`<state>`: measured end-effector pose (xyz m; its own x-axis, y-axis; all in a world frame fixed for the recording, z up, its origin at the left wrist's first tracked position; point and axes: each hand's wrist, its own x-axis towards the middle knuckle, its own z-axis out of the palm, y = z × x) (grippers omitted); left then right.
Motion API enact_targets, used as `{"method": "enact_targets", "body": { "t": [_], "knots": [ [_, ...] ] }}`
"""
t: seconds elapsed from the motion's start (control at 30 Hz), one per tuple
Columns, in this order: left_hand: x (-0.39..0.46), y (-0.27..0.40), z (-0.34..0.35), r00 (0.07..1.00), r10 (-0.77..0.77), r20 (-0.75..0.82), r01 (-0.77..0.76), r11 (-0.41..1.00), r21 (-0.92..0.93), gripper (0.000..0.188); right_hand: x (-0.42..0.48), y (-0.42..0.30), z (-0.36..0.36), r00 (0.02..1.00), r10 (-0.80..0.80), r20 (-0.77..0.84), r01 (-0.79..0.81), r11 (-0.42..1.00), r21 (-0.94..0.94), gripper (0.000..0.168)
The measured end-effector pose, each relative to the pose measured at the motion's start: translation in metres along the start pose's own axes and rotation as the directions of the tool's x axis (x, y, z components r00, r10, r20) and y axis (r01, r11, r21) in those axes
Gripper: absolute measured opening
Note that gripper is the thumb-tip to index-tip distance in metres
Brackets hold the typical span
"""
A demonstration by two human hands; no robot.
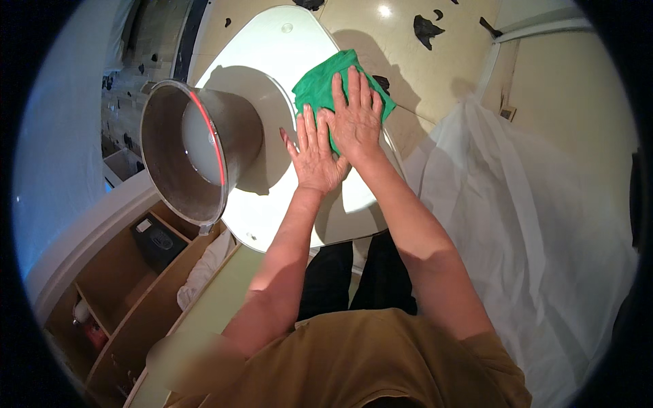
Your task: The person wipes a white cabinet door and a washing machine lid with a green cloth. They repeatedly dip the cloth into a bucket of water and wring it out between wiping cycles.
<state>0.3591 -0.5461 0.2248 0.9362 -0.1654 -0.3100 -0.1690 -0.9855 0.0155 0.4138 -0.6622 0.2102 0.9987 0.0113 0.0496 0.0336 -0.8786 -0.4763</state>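
A green cloth [319,79] lies crumpled on a white, round-cornered tabletop [265,214], near its right edge. My right hand [357,120] rests flat on the cloth, palm down, fingers pointing away from me. Beside it, my left hand [316,158] is spread, its fingertips at the cloth's near edge and its thumb close to my right wrist. Neither hand is closed around anything. On the left of the tabletop stands a large metal bucket [247,117] with a red stripe along its rim. Cloudy liquid [201,143] shows at its bottom.
At lower left, a wooden compartment unit [122,250] holds a black case [158,242] and a white cloth [206,268]. Translucent plastic sheeting [490,214] hangs at right. Black scraps [426,31] lie on the beige tiled floor [372,15]. More sheeting [61,137] covers the far left.
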Motion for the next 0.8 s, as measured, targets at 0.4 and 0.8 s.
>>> {"method": "enact_targets", "body": {
  "t": [0.4, 0.8],
  "knots": [
    [0.041, -0.042, -0.010, 0.998, 0.036, -0.045, -0.047, 0.964, -0.261, 0.103, 0.044, -0.004, 0.025, 0.957, -0.248, -0.149, 0.237, 0.967, -0.088, 0.055],
    [-0.081, 0.010, 0.021, 0.990, 0.130, 0.056, -0.118, 0.977, -0.175, 0.099, -0.093, 0.003, -0.029, 0.995, -0.084, 0.057, 0.092, 0.985, -0.145, 0.064]
  ]
}}
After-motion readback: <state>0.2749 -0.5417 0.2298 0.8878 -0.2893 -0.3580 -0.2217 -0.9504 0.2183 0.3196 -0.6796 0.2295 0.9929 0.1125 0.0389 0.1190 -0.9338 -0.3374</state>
